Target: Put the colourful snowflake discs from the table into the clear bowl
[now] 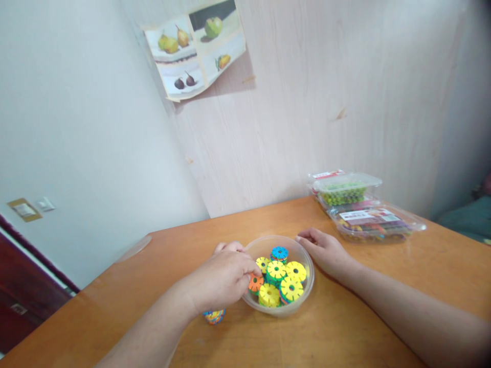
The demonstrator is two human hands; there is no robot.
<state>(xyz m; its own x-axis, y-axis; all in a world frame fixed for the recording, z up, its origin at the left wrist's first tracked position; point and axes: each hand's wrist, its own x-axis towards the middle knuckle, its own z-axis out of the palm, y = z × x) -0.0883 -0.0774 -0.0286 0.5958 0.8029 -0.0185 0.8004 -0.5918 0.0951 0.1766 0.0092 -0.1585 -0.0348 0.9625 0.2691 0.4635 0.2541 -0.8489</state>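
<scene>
A clear round plastic bowl (310, 286) stands on the table, holding several stacks of notched plastic discs. Yellow discs (291, 289) top most stacks; a blue disc (279, 252) tops one at the back. My left hand (230, 273) reaches over the bowl's left rim, its thumb and index finger closed around a stack topped by an orange disc (255, 282). Beside the right rim lies my right hand (326, 251), fingers loosely extended, fingertips at the bowl's edge. Another colourful disc stack (215, 316) is on the table below my left wrist, partly hidden by it.
Clear plastic boxes stand at the back right: one with green pieces (343, 194), one with mixed colours (378, 225). A transparent lid (134, 249) lies at the table's left edge. A fruit picture sheet (197, 51) hangs on the wall behind the wooden table (245, 342).
</scene>
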